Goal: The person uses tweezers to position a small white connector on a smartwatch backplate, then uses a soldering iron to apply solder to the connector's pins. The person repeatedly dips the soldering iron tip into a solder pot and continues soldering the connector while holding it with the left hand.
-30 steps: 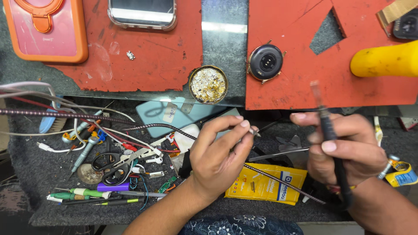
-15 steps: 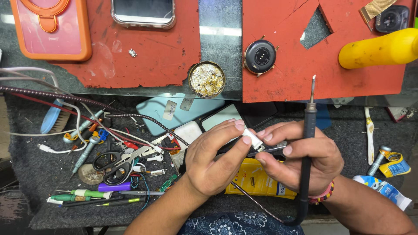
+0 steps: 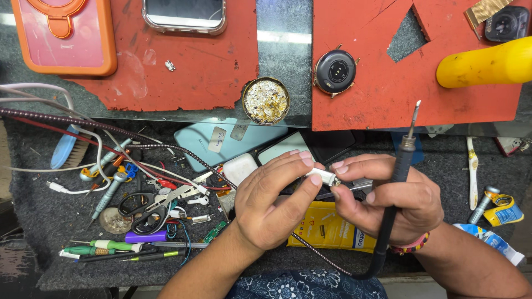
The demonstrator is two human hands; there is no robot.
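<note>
A: What's on the bench [image 3: 33,221]?
B: Red mats [image 3: 188,61], tools and cables.
A: And the hands?
B: The right hand [image 3: 393,202] is closed around a soldering iron [image 3: 400,171], tip up. The left hand [image 3: 271,202] pinches a small white connector [image 3: 324,177] at its fingertips, touching the right's fingers, above a yellow packet [image 3: 327,230].

We see a black soldering iron [image 3: 400,182], red mats [image 3: 382,99], an orange phone case [image 3: 64,36], a yellow packet [image 3: 332,232], a yellow handle [image 3: 487,63] far right, and navy floral cloth [image 3: 305,283] near.
</note>
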